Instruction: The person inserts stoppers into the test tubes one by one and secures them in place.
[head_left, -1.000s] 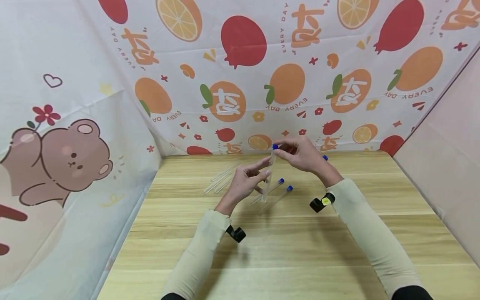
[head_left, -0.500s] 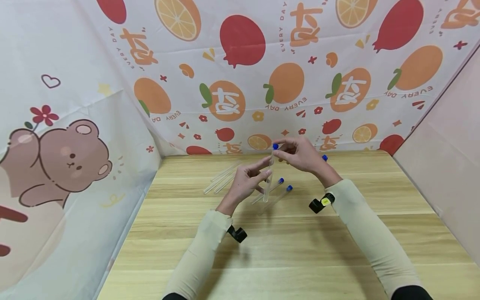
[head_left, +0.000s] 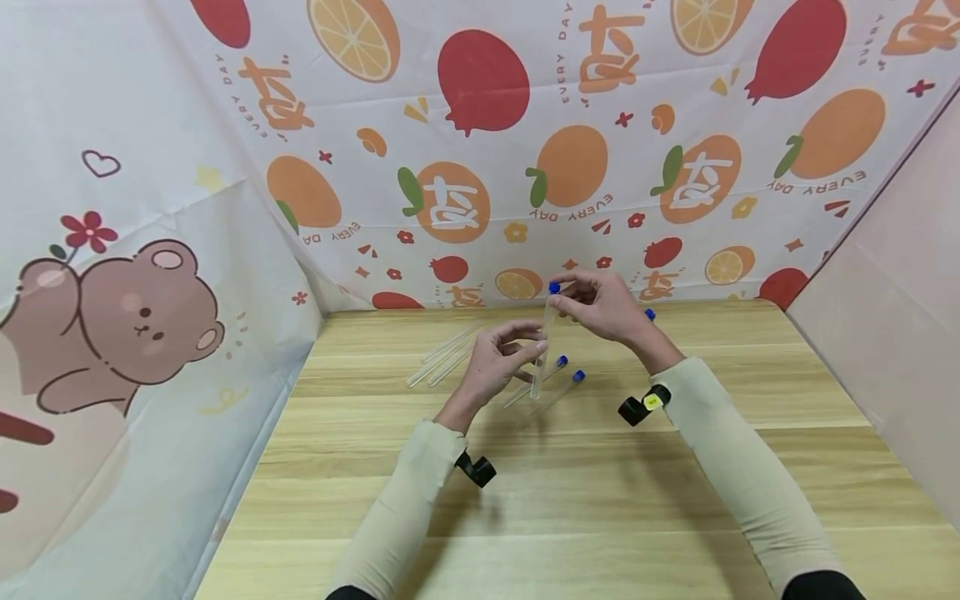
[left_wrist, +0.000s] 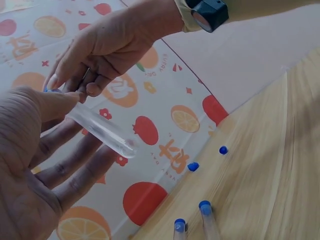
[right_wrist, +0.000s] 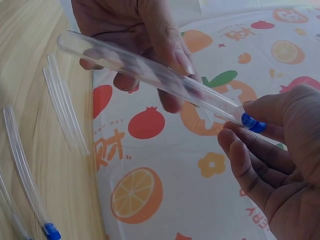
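Note:
A clear test tube (head_left: 541,350) is held upright above the wooden table (head_left: 600,500). My left hand (head_left: 497,360) grips its lower half between thumb and fingers. My right hand (head_left: 602,305) pinches the blue cap (head_left: 553,288) at its top. In the right wrist view the tube (right_wrist: 150,70) runs from the left hand (right_wrist: 140,30) to the blue cap (right_wrist: 253,122) at my right hand's fingertips (right_wrist: 235,145). The left wrist view shows the tube's round bottom (left_wrist: 102,131) lying across my left fingers (left_wrist: 65,165).
Two blue-capped tubes (head_left: 558,367) lie on the table just under the hands. Several uncapped tubes (head_left: 442,358) lie to the left, and loose blue caps (left_wrist: 223,149) sit near the back right. Printed cloth walls (head_left: 480,167) close in the table on three sides.
My left fingers have curled in around the tube, where earlier they were stretched out. The tube and right hand have risen slightly.

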